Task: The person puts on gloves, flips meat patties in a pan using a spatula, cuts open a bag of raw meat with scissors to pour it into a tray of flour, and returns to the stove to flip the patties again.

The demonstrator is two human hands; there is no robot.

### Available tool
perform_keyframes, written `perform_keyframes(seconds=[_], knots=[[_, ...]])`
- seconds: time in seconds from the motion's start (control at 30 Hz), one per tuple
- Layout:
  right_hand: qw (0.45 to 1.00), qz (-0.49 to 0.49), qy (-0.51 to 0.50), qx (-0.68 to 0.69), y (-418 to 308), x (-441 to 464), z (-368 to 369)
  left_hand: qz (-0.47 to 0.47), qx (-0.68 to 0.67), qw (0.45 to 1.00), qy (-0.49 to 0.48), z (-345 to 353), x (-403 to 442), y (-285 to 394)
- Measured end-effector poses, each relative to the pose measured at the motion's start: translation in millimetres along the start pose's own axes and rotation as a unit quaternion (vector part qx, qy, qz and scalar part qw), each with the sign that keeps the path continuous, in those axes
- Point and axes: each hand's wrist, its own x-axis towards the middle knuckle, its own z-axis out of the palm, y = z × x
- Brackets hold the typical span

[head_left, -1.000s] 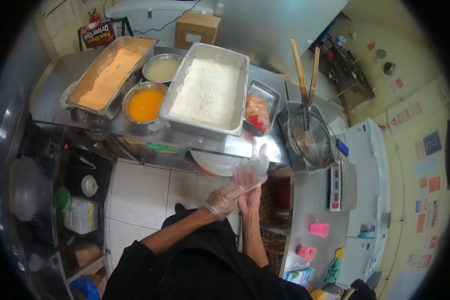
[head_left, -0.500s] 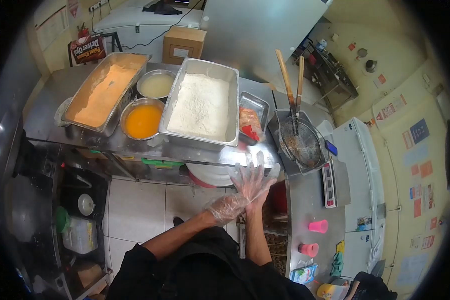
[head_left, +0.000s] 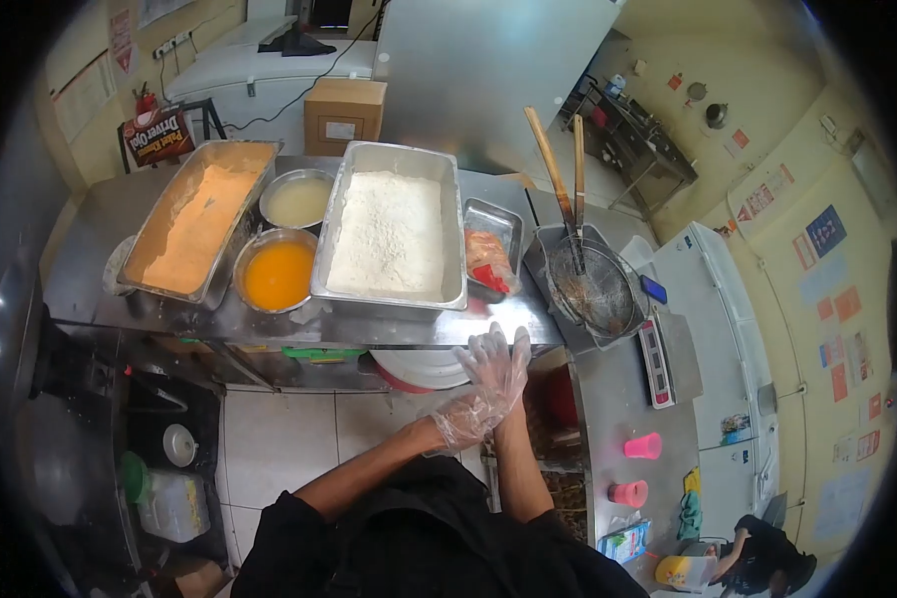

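Both my hands wear clear plastic gloves, in front of the steel table's edge. My left hand point(head_left: 465, 419) is closed at my right wrist, gripping the cuff of the plastic glove point(head_left: 503, 399) there. Fingers stretched and pointing away from me, my right hand point(head_left: 496, 364) is open and holds nothing. Nearest beyond it is a small steel tray point(head_left: 508, 221) with a bag of orange-coloured food point(head_left: 488, 261). To the left stands a deep steel pan point(head_left: 450, 189) of white flour point(head_left: 389, 234).
On the table point(head_left: 100, 219) are a pan of orange powder point(head_left: 194, 234), a bowl of orange liquid point(head_left: 277, 276) and a bowl of pale liquid point(head_left: 299, 202). Two wood-handled strainers point(head_left: 598, 284) rest in a container at right, near a scale point(head_left: 668, 359) and pink cups point(head_left: 643, 446). Another person point(head_left: 767, 553) is at lower right.
My right hand's fingers have drawn closer together, while my left hand stays at the glove's cuff. The view has shifted slightly, and more of a person shows at lower right.
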Motion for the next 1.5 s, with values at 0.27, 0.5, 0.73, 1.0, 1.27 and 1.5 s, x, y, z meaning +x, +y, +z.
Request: perform_keyframes(seconds=[0.27,0.5,0.73,1.0,1.27,1.5], knots=[[0.995,-0.038,0.034,0.085,-41,23,23,-0.02,-0.023,0.985,-0.172,-14,32,-19],[0.969,-0.16,0.14,-0.122,-75,101,-57,-0.053,-0.007,0.968,-0.245,-14,91,-97],[0.957,-0.122,0.134,-0.226,-106,134,-100,-0.059,0.253,0.944,-0.202,0,230,-171],[0.928,-0.074,0.103,-0.351,-123,175,-142,-0.145,0.264,0.894,-0.332,41,263,-259],[0.81,-0.191,0.013,-0.554,-187,196,-52,-0.164,0.121,0.95,-0.237,-30,326,-265],[0.839,-0.251,0.052,-0.48,-357,173,-19,-0.074,0.121,0.99,-0.013,-39,335,-366]])
